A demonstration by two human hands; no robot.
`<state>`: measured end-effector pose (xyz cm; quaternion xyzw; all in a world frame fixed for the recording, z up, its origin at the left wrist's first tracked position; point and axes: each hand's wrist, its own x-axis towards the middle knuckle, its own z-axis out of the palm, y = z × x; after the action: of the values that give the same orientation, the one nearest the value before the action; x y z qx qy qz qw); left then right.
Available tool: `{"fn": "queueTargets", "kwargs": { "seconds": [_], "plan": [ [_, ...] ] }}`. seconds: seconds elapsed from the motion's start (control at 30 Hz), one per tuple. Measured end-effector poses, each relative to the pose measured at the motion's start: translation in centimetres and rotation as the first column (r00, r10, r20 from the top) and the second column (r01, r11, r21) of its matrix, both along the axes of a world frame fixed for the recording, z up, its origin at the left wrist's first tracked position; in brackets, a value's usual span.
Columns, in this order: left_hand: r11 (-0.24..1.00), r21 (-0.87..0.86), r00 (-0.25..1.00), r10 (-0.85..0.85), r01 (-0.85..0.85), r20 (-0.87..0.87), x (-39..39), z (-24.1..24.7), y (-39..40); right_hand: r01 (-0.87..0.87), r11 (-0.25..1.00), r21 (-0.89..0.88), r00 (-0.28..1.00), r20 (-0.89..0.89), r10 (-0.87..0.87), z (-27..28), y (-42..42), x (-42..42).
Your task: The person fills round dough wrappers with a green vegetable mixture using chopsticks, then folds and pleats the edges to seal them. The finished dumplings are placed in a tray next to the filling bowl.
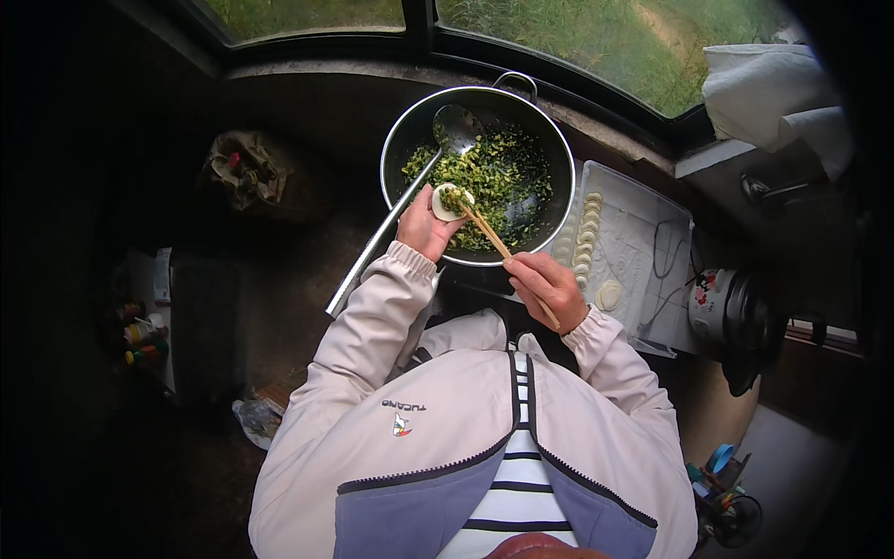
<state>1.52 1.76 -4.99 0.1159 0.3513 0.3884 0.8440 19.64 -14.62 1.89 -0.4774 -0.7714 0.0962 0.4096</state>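
Note:
On the palm and fingers of my left hand (422,227) rests a round dough wrapper (445,214) with a small heap of chopped green-and-yellow filling (455,198) on it. My right hand (548,288) grips a pair of wooden chopsticks (496,237), whose tips touch that heap. Both hands are at the near rim of a large metal pot (567,209) holding loose chopped filling (489,168). A long-handled metal ladle (457,129) leans in the pot, its handle sticking out past my left forearm.
Right of the pot, a clear plastic tray (632,237) holds a row of folded dumplings (587,230) and a few flat wrappers (608,295). Beyond it stands a rice cooker (716,300) near a cable. A window (559,42) lies behind; bottles (145,342) sit at left.

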Motion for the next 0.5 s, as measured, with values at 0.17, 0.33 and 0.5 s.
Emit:
{"fn": "queueTargets", "kwargs": {
  "seconds": [0.17, 0.33, 0.5],
  "plan": [
    [1.000, -0.003, 0.999, -0.019, 0.019, 0.025, -0.1, -0.7, 0.2, -0.001, 1.000, -0.001, 1.000, -0.015, 0.001, 0.3, -0.2, 0.5],
    [0.996, -0.047, 0.997, -0.080, 0.081, 0.021, -0.5, 0.8, 0.1, 0.098, 0.979, -0.179, 0.942, -0.302, -0.149, 2.0, -0.5, 2.5],
    [0.989, -0.057, 0.990, -0.132, 0.135, 0.049, -0.7, 1.0, -0.1, 0.018, 0.871, -0.490, 0.536, -0.731, -0.422, 2.0, -0.6, 5.0]
  ]
}}
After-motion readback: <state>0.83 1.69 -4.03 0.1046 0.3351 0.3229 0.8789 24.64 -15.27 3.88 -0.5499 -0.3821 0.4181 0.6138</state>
